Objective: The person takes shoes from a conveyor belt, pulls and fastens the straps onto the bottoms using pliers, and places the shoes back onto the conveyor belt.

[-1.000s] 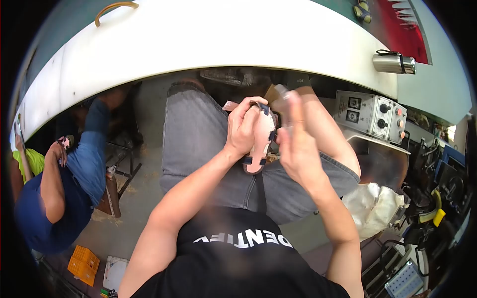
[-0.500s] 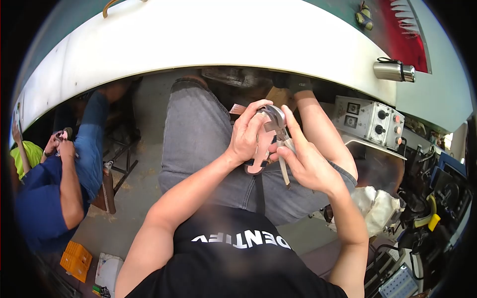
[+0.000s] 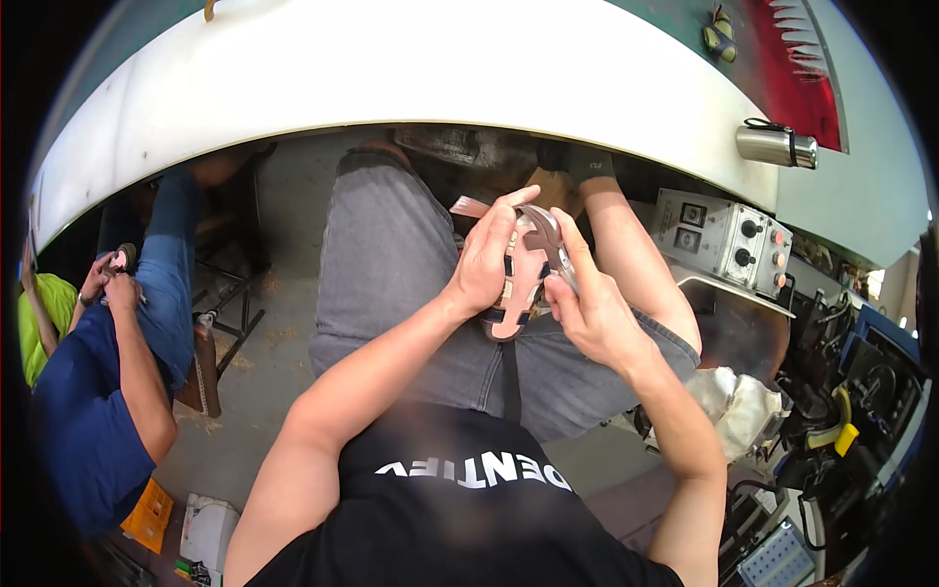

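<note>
Above my lap is a sandal (image 3: 529,277) with a pinkish underside facing up, brown straps wrapped over its far end and dark strap ends along its edges. My left hand (image 3: 481,271) grips its left side, fingers reaching around the far end. My right hand (image 3: 599,311) closes on the right side, thumb on the edge and index finger stretched along the far end. A bit of shiny grey metal shows beside the right fingers; the rest of it is hidden by the hand. A flat pinkish strip (image 3: 469,206) sticks out beyond my left hand.
A white tabletop (image 3: 411,68) curves in front, with a steel flask (image 3: 776,144) at its right. A control box (image 3: 722,238) with knobs stands right of my knee. At left, a co-worker in a blue shirt (image 3: 93,421) handles another shoe (image 3: 122,259).
The pincers that my right hand held at the sandal's far end, handles pointing down, are now mostly out of sight. My right thumb has moved onto the sandal's edge.
</note>
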Action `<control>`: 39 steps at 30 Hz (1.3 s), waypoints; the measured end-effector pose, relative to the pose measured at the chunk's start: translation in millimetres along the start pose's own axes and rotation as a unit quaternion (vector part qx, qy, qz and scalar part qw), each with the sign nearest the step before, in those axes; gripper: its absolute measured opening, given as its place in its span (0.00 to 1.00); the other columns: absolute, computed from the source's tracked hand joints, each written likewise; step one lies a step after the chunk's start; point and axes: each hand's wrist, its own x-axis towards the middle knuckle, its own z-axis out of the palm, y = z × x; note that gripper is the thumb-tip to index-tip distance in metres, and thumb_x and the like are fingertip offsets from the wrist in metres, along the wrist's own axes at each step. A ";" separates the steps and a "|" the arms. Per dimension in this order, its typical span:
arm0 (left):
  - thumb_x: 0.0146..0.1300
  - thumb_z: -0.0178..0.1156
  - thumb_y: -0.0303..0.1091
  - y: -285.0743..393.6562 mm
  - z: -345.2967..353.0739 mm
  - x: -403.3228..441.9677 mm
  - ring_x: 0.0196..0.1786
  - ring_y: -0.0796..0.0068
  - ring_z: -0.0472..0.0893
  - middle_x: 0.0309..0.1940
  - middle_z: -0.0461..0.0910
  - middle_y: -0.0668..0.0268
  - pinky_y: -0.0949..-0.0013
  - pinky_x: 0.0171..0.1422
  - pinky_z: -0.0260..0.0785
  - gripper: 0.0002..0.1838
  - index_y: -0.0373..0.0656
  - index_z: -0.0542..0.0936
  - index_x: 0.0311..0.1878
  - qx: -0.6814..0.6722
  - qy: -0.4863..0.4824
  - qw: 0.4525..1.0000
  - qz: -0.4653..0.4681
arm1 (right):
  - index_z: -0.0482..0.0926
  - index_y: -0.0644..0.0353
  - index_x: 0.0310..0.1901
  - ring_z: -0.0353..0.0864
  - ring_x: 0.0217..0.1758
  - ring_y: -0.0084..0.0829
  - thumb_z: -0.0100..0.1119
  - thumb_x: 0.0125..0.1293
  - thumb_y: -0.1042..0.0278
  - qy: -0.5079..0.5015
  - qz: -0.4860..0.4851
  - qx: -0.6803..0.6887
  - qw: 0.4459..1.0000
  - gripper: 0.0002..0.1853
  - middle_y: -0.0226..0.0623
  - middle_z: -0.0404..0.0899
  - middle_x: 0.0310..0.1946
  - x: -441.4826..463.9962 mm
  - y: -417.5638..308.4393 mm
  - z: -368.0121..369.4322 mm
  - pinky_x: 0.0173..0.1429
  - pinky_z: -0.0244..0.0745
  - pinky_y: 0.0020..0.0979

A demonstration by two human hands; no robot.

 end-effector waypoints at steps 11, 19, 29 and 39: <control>0.82 0.38 0.43 2.8 6.4 -1.8 0.43 0.73 0.81 0.39 0.85 0.62 0.70 0.52 0.73 0.25 0.35 0.82 0.52 0.031 0.063 0.998 0.002 | 0.47 0.58 0.82 0.83 0.39 0.58 0.54 0.72 0.80 0.008 -0.131 -0.136 0.982 0.41 0.55 0.84 0.42 -7.1 11.0 -17.9 0.43 0.77 0.48; 0.83 0.39 0.44 -0.1 2.6 -0.1 0.41 0.79 0.80 0.38 0.84 0.65 0.72 0.50 0.73 0.25 0.34 0.82 0.53 -0.041 0.033 0.997 -0.052 | 0.49 0.55 0.82 0.83 0.28 0.51 0.57 0.70 0.76 -0.069 -0.071 -0.253 0.962 0.42 0.51 0.81 0.29 -6.5 -19.7 -34.7 0.31 0.76 0.48; 0.80 0.46 0.42 -0.1 2.1 8.0 0.42 0.77 0.79 0.38 0.84 0.64 0.70 0.51 0.71 0.21 0.35 0.83 0.46 -0.005 0.044 0.998 -0.052 | 0.41 0.58 0.82 0.85 0.39 0.57 0.50 0.74 0.77 -0.064 -0.013 -0.168 0.984 0.41 0.58 0.84 0.39 -10.8 -18.1 -26.1 0.44 0.78 0.51; 0.80 0.47 0.42 5.8 1.8 5.8 0.41 0.78 0.79 0.36 0.84 0.65 0.72 0.49 0.71 0.20 0.36 0.83 0.47 -0.008 0.055 0.996 -0.067 | 0.39 0.55 0.83 0.86 0.44 0.31 0.47 0.77 0.78 -0.052 0.122 0.093 0.987 0.40 0.43 0.82 0.46 -8.1 -26.2 -10.2 0.53 0.80 0.34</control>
